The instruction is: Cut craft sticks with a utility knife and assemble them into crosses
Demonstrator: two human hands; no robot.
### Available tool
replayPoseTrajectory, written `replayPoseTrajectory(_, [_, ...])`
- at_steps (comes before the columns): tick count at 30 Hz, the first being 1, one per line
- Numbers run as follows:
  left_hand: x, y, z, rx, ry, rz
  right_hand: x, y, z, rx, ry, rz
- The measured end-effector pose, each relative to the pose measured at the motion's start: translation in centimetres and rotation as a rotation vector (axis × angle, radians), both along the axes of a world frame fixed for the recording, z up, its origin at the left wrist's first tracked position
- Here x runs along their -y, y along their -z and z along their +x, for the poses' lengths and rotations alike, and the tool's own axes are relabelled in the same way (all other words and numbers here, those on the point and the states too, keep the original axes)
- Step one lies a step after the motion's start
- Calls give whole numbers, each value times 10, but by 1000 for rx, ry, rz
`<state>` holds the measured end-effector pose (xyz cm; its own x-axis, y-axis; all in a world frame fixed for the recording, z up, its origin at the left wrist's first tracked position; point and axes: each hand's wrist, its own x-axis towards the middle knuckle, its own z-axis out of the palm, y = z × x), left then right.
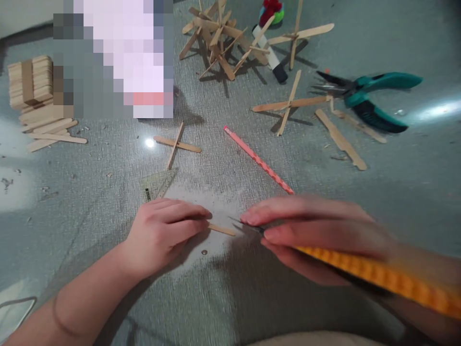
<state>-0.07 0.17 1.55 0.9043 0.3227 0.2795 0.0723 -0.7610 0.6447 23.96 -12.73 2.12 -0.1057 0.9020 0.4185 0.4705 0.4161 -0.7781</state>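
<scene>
Head view puts the right hand [309, 226] nearest me, its grip closed around an orange-ribbed tool [378, 274] whose thin dark tip points left; blur keeps me from reading the tip exactly. Across from it I see the left hand [162, 230] low over the bench [108, 192], its grip narrow, fingers drawn together on a wooden stick [222, 230]. One end of that stick pokes out toward the tool's tip, apart from it. A small round drop [204, 252] lies just below the stick.

Further out I have a clear set square [158, 182] just beyond the left hand, and a red pencil [257, 159] lying aslant, its lower end near the right hand. Past these, two crossed sticks [177, 144] lie to the left; off to the right, a notched stick [342, 142] sits near teal-handled pliers [355, 93], with another crossed pair [289, 104] near their tips. At far left rests a banded bundle of sticks [30, 81]. Farthest up, I make out a tangle of sticks [216, 36], a white tube [272, 57] with dark ends, and a red-and-green object [272, 12].
</scene>
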Motion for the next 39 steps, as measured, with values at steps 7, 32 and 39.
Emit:
replayPoseTrajectory(7, [-4,2,1,-113,7,25,-14,12,-2,-140,-50,-101])
replayPoseTrajectory(32, [7,4,1,-86,-78,253,-11,14,-6,-122,-76,-129])
replayPoseTrajectory(39, [25,-3,2,-181,-188,421,-10,13,-5,-108,2,-131])
